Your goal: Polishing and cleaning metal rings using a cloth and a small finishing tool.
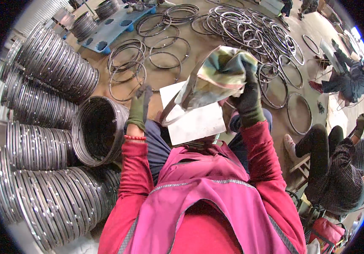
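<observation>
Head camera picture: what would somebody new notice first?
Probably the big rows of shiny metal rings stacked on edge along the left, with more loose rings spread over the floor at the top. In the middle, the right hand in a dark glove grips a crumpled colourful bag, while the gloved left hand is raised open beside it. Another person sits at the right.

crumpled multicoloured cloth bag (218,78), held aloft

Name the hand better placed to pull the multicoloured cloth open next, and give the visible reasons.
Probably the left hand: it is free, gloved fingers raised just beside the cloth. The right hand already grips the cloth's upper right part and holds it up above the white sheet.
</observation>
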Demonstrator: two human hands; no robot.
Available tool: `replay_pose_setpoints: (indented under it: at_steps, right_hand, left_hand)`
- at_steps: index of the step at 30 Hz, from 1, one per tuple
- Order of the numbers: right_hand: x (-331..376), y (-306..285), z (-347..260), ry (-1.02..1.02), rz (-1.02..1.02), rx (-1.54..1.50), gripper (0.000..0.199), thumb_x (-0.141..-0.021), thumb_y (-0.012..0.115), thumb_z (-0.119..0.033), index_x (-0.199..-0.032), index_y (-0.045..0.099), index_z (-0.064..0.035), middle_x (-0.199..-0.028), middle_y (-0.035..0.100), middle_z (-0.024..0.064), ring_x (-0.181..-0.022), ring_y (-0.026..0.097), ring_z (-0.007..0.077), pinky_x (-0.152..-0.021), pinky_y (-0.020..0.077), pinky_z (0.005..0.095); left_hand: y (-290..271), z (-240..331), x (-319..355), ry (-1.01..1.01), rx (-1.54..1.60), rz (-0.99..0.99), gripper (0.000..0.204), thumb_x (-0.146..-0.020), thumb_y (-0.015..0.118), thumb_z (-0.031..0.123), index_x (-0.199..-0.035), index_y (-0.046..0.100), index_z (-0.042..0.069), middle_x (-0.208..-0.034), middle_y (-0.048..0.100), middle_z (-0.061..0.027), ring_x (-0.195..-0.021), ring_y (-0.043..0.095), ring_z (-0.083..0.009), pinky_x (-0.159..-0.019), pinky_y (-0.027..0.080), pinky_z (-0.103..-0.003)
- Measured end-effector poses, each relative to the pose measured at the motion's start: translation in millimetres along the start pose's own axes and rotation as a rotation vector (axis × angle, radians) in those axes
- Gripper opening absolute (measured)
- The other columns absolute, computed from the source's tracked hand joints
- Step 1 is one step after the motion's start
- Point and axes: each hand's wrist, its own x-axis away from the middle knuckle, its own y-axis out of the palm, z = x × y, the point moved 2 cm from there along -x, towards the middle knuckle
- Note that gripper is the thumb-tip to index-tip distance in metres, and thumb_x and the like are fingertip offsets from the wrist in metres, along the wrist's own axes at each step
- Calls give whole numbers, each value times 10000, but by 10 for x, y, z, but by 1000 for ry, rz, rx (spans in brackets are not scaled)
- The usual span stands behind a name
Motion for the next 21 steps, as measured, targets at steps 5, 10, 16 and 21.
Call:
replay_pose_setpoints:
  at_steps: [5,10,16,21]
  right_hand:
    - [-122,76,405,-24,-34,-36,372,-939,417,-300,-1221,479,-66,-1194,533,65,-1086,507,175,-946,396,334]
    - [32,65,168,-176,231,809,334,-879,535,-193,-1177,510,-42,-1108,570,98,-1018,546,203,-871,429,312]
    - [467,-194,-742,-268,491,990,357,-948,412,-218,-1248,445,-28,-1232,489,79,-1084,496,182,-904,433,313]
    - [316,-65,-1264,-435,382,1173,335,-853,547,-165,-1151,528,-14,-1075,592,66,-932,579,151,-824,469,279]
  left_hand:
    - [957,946,441,635,-579,-84,332,-885,528,221,-1123,540,-10,-1039,604,-187,-950,585,-268,-800,455,-342]
    - [1242,1138,502,886,-880,315,267,-860,562,269,-967,608,29,-842,629,-180,-762,609,-343,-641,470,-394]
    - [1114,1141,304,858,-861,388,240,-866,554,261,-890,650,43,-762,624,-173,-659,603,-342,-558,457,-384]
    - [1195,1161,289,722,-745,301,246,-873,542,248,-905,648,29,-773,621,-182,-672,604,-343,-558,455,-374]
